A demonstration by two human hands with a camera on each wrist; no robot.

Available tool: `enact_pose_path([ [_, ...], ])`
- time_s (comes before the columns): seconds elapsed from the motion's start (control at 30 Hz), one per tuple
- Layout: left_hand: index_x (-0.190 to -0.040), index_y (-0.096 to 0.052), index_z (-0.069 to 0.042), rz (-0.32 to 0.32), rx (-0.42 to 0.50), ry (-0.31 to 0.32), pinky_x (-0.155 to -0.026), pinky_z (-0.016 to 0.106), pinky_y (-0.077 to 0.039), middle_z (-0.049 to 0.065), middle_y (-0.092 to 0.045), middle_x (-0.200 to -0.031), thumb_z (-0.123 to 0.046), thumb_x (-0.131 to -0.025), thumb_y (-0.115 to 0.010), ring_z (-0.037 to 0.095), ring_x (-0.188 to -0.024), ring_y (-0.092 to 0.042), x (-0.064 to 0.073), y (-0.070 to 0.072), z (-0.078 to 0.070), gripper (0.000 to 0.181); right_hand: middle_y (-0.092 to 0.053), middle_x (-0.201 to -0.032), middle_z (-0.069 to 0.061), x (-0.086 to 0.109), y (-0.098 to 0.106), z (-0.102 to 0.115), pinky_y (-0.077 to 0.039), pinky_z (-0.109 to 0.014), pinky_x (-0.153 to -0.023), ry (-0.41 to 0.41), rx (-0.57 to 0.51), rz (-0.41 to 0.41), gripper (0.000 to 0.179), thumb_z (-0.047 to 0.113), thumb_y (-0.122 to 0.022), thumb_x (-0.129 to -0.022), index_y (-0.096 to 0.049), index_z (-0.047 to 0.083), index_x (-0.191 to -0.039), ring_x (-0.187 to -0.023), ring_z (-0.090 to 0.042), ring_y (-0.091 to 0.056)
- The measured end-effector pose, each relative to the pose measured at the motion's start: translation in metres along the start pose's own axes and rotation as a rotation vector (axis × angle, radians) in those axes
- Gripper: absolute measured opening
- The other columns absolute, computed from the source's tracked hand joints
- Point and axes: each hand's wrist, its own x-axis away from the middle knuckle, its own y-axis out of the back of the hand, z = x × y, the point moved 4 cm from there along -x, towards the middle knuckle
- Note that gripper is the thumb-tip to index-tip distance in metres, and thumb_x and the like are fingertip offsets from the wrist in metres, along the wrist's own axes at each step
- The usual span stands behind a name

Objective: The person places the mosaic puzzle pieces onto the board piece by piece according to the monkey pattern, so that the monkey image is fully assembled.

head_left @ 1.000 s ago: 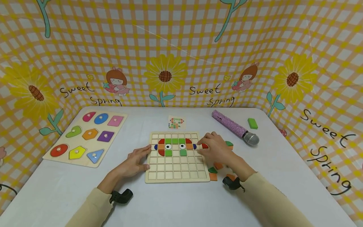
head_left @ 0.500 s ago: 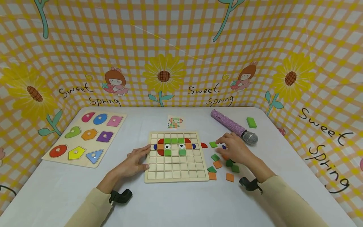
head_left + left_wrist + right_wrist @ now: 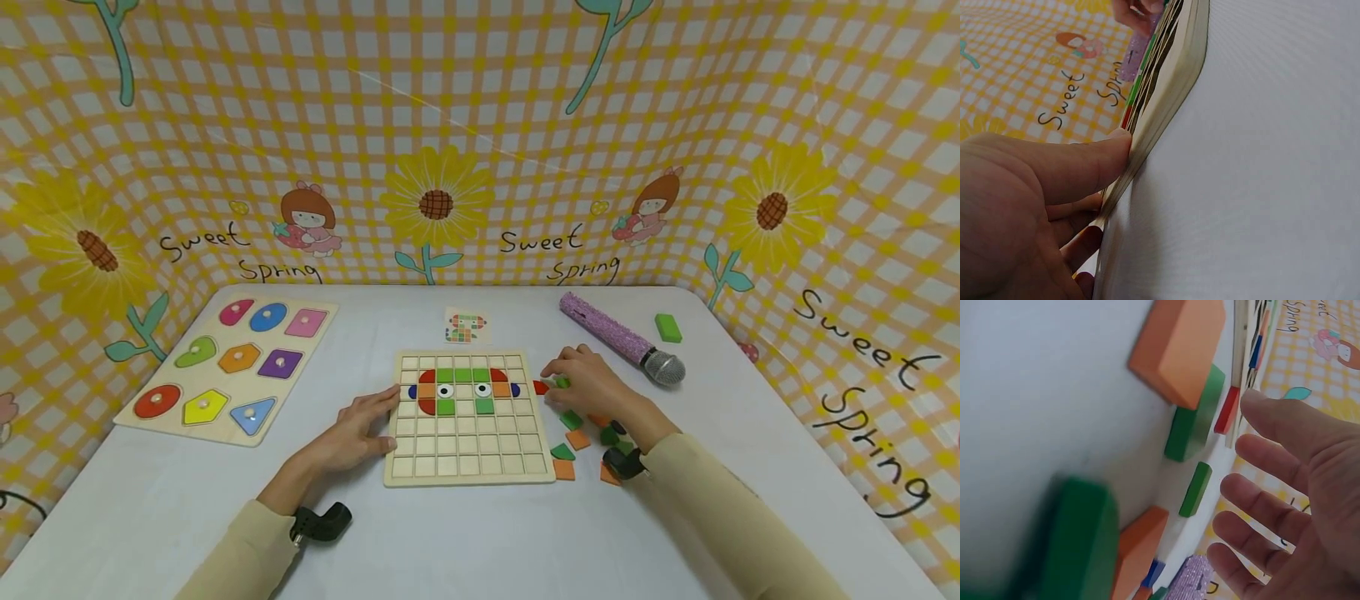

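The words "Sweet Spring" (image 3: pixel 542 241) are repeated in black lettering across the checked cloth (image 3: pixel 480 92) around the table (image 3: pixel 450 546).

Looks like a staged tabletop booth (image 3: pixel 892 167), this: sunflower-print gingham cloth (image 3: pixel 465 83) walls it in left, right and far, a white-covered table (image 3: pixel 480 542) spread between.

The grid board (image 3: pixel 467 445) looks smooth wood, the microphone (image 3: pixel 609 332) rough glitter, the tablecloth (image 3: pixel 450 550) matt cloth.
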Motion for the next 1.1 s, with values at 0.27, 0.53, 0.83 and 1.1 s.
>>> enact_pose_path([
  [0.27, -0.145, -0.033, -0.003, 0.005, -0.003, 0.011, -0.113, 0.059, -0.011, 0.005, -0.02, -0.159, -0.011, -0.086, -0.065, 0.033, -0.144, -0.016, -0.0007, -0.0018, 0.0014, 0.068, -0.06, -0.104, -0.007, -0.0083, -0.0088, 0.0015, -0.04, -0.042, -0.079, -0.034, 0.022, 0.072, 0.035, 0.032, -0.073, -0.08, -0.071, 0.016, -0.111, -0.096, -0.025, -0.047],
  [0.53, -0.145, -0.033, -0.002, 0.003, -0.007, 0.004, -0.113, 0.059, -0.011, 0.007, -0.021, -0.159, -0.01, -0.085, -0.065, 0.034, -0.144, -0.017, -0.0004, 0.0001, -0.0003, 0.068, -0.061, -0.102, -0.007, -0.003, -0.009, 0.0047, -0.038, -0.037, -0.075, 0.013, 0.041, 0.066, 0.034, 0.033, -0.074, -0.079, -0.071, 0.015, -0.108, -0.091, -0.023, -0.046],
  [0.83, -0.145, -0.033, 0.0, 0.002, -0.006, -0.028, -0.111, 0.059, -0.012, 0.009, -0.022, -0.158, -0.009, -0.085, -0.064, 0.035, -0.143, -0.018, 0.0011, 0.0013, 0.0006, 0.068, -0.061, -0.102, -0.007, -0.002, -0.0073, 0.0091, -0.035, -0.034, -0.073, 0.063, 0.032, 0.038, 0.03, 0.031, -0.073, -0.081, -0.071, 0.014, -0.106, -0.088, -0.021, -0.044],
  [1.1, -0.145, -0.033, -0.001, -0.005, -0.004, -0.022, -0.112, 0.058, -0.012, 0.007, -0.022, -0.158, -0.01, -0.085, -0.065, 0.034, -0.143, -0.018, 0.0, 0.0004, 0.0022, 0.068, -0.062, -0.096, -0.006, -0.004, -0.0072, -0.0003, -0.04, -0.038, -0.071, -0.007, 0.106, -0.013, 0.023, 0.031, -0.073, -0.081, -0.073, 0.015, -0.098, -0.085, -0.023, -0.046],
])
